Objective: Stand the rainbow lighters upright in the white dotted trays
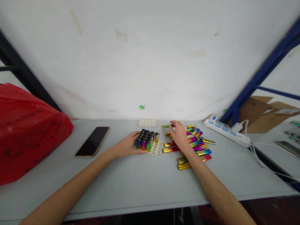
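Note:
A white tray (157,149) with round pockets lies on the table, its left part packed with upright shiny lighters (143,143) with dark tops. One gold lighter (157,137) stands a little apart at the right of this block. My left hand (127,146) grips the left side of the tray and block, thumb at the near side and fingers at the far side. My right hand (179,134) reaches over a loose pile of multicoloured lighters (199,147). Its fingertips are closed on a yellow-green lighter (166,126) at the pile's far left; the fingers partly hide it.
Behind the block lies a second white tray (147,122) near the wall. A phone (93,141) and a red plastic bag (30,131) are on the left. A power strip (226,132) with cables and a cardboard box (264,112) are at the right, beside a blue frame.

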A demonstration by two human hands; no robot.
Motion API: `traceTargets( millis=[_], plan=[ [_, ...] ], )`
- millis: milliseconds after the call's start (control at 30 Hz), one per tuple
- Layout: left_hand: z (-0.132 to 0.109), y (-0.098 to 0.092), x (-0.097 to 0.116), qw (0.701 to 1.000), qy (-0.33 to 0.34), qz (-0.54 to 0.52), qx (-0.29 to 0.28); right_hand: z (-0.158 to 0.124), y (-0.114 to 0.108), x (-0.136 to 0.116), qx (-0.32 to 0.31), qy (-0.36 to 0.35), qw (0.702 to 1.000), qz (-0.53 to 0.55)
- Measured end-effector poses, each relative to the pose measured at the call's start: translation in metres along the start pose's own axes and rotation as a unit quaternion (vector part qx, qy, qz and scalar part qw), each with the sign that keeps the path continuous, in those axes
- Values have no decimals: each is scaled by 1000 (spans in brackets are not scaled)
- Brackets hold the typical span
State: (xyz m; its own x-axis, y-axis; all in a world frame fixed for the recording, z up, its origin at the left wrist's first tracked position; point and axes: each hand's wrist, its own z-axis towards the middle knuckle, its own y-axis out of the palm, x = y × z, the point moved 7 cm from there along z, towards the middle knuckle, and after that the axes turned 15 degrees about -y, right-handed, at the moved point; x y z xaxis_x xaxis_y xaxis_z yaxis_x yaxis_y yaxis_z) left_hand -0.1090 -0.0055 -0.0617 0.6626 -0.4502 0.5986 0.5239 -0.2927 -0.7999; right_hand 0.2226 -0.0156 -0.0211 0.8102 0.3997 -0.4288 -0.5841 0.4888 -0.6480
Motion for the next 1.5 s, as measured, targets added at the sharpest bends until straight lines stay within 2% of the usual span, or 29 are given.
traceTargets(
  millis=[100,200,267,333,467,567,733,900,1000,1100,1167,1300,1500],
  plan=[
    [0,1,0,1000,-1,1,1,-2,-10,6,105,31,983,144],
    [0,2,-1,1000,-11,5,1,-9,-4,9,161,109,923,333],
    [0,1,0,1000,-12,5,-1,-12,4,4,161,151,878,426],
    [-1,0,1,1000,-11,2,-1,-14,9,-4,147,176,851,473],
    [-1,-1,3,1000,-17,1,-2,-14,10,-20,108,199,833,505],
    [-1,-1,3,1000,-16,6,2,-14,8,-28,79,194,843,496],
    [0,2,1,1000,-2,2,-4,-15,4,-41,66,163,853,492],
    [-1,3,-1,1000,4,-5,-1,-21,12,-52,-9,163,854,494],
    [-1,4,-2,1000,-3,0,-2,-23,9,-54,-4,131,888,441],
    [-1,4,-3,1000,-7,3,1,-23,1,-56,20,76,934,347],
    [-1,3,-4,1000,-5,0,1,-24,-2,-57,21,49,955,292],
    [-1,3,-6,1000,-10,-3,-8,-24,-4,-60,22,22,974,225],
    [-1,3,-4,1000,-12,-7,-8,-26,-5,-69,-4,-11,980,200]
  ],
)
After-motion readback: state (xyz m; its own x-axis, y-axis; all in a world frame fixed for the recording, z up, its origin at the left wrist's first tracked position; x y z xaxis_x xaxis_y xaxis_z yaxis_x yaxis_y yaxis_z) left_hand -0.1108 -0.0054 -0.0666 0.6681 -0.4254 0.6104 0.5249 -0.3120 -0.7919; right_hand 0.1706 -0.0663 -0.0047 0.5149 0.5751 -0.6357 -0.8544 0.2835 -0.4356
